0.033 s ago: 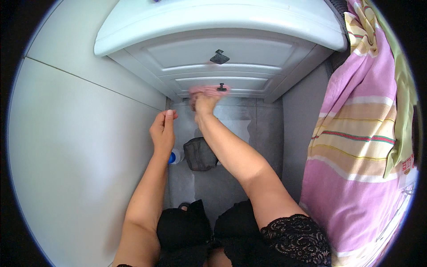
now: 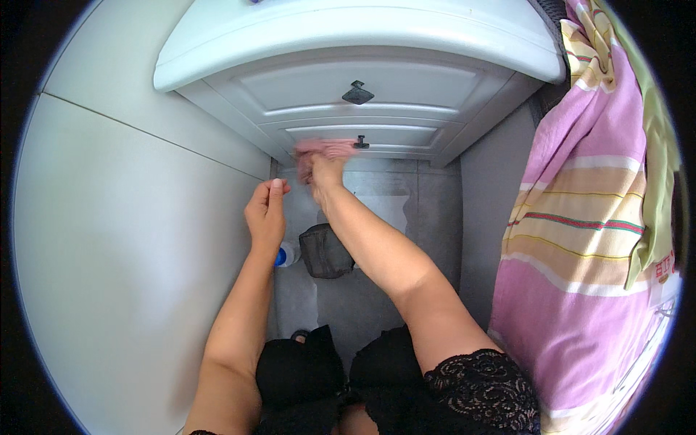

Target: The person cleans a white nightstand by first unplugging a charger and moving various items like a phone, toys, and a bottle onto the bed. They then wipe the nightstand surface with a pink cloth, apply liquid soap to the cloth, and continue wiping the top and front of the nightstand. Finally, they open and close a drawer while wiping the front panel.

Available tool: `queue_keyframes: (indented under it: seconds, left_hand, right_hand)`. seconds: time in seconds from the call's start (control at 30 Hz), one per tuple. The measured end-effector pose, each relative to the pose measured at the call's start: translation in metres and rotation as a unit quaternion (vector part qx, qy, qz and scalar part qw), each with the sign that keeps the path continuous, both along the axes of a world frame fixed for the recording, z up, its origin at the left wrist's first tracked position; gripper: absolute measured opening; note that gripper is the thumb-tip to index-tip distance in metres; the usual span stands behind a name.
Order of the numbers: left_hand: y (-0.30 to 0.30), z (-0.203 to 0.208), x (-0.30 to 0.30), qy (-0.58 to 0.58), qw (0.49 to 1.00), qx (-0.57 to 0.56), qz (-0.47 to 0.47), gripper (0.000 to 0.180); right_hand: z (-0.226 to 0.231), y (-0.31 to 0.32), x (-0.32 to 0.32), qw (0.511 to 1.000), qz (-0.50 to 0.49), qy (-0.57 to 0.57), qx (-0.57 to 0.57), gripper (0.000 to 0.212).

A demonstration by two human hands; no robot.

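A pink cloth [image 2: 328, 148], slightly smeared by motion, lies against the lower drawer front [image 2: 406, 137] of a white cabinet. My right hand [image 2: 328, 174] presses it there, just left of the small dark lower knob [image 2: 361, 142]; the fingers are mostly hidden by the cloth. To the left, my left hand [image 2: 265, 216] hangs in the air beside the white wall panel. Its fingers are curled in with the thumb on top, and nothing shows in it.
Above is the upper drawer with a dark diamond-shaped knob [image 2: 357, 93], under a white curved top [image 2: 348, 29]. A dark mesh-like box or bag [image 2: 326, 251] and a blue-capped bottle [image 2: 288, 254] stand on the grey tiled floor. Striped pink fabric [image 2: 573, 217] hangs at right.
My right hand and the pink cloth have moved a little to the left along the lower drawer front. My left hand has stayed in place.
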State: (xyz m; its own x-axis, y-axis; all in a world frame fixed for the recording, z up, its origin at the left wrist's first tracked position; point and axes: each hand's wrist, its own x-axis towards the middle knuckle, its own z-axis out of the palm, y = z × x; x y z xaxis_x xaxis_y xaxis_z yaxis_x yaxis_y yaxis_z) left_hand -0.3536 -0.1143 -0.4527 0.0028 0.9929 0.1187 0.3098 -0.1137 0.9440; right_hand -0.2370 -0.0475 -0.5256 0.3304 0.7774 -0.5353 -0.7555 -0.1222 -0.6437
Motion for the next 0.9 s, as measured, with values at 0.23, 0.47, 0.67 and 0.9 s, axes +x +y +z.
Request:
queue_keyframes:
  seconds: [0.23, 0.47, 0.67, 0.9]
  left_hand:
    - [0.003, 0.002, -0.002, 0.001, 1.000, -0.016, 0.004, 0.029]
    - [0.001, -0.006, 0.004, 0.031, 0.999, -0.029, 0.004, 0.031]
    - [-0.002, -0.003, 0.020, 0.014, 1.000, -0.017, -0.013, 0.030]
    - [-0.001, -0.006, 0.009, 0.010, 1.000, 0.000, 0.001, 0.029]
  right_hand:
    - [-0.069, -0.083, 0.075, 0.946, 0.136, 0.250, 0.158, 0.036]
    - [0.023, -0.038, 0.076, 0.983, -0.058, 0.139, 0.108, 0.020]
    - [-0.028, -0.049, 0.094, 0.990, -0.061, 0.128, 0.012, 0.008]
    - [-0.006, -0.046, 0.143, 0.984, -0.150, -0.014, 0.093, 0.018]
